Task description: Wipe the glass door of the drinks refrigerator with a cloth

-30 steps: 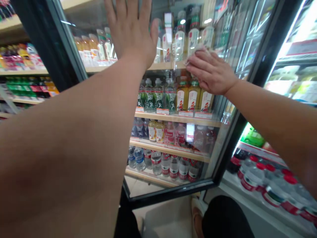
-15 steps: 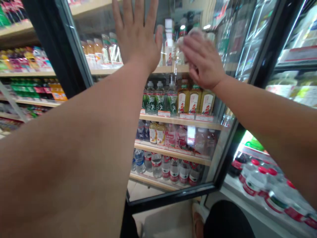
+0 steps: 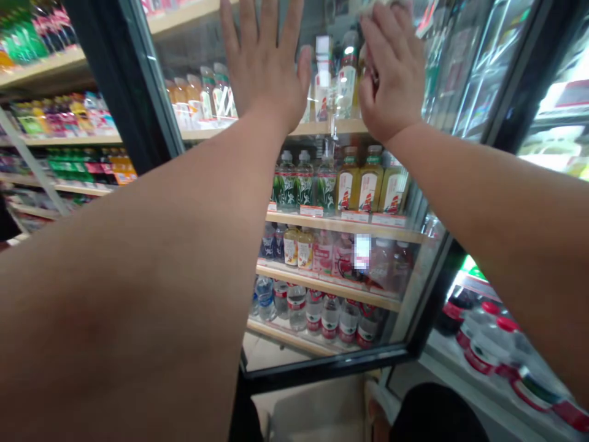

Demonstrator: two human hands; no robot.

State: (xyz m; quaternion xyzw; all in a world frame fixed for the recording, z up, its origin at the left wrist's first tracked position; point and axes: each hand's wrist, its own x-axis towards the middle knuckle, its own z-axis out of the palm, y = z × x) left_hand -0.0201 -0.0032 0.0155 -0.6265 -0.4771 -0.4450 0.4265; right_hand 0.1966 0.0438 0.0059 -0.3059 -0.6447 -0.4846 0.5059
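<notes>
A black-framed glass door [image 3: 329,367] stands ajar in front of me. My left hand [image 3: 269,77] lies flat on its upper pane, fingers spread, holding nothing. To the right, near the top of the pane, my right hand [image 3: 393,70] is closed on a crumpled whitish cloth [image 3: 367,12] and presses it to the glass. Most of that cloth is hidden behind the fingers, and whether it is fabric or paper I cannot tell. Bottled drinks show through the pane, among them yellow juice bottles [image 3: 369,184] below my right hand.
Water bottles with red caps [image 3: 488,337] stand inside the cooler at the lower right. More shelves of drinks [image 3: 69,162] line the left side. My dark-clad knee [image 3: 437,414] is close under the door's lower edge. A grey surface [image 3: 317,408] lies below it.
My right hand has moved upward and slightly right along the glass with the cloth. The left hand stays spread on the pane; the whole view has shifted a little.
</notes>
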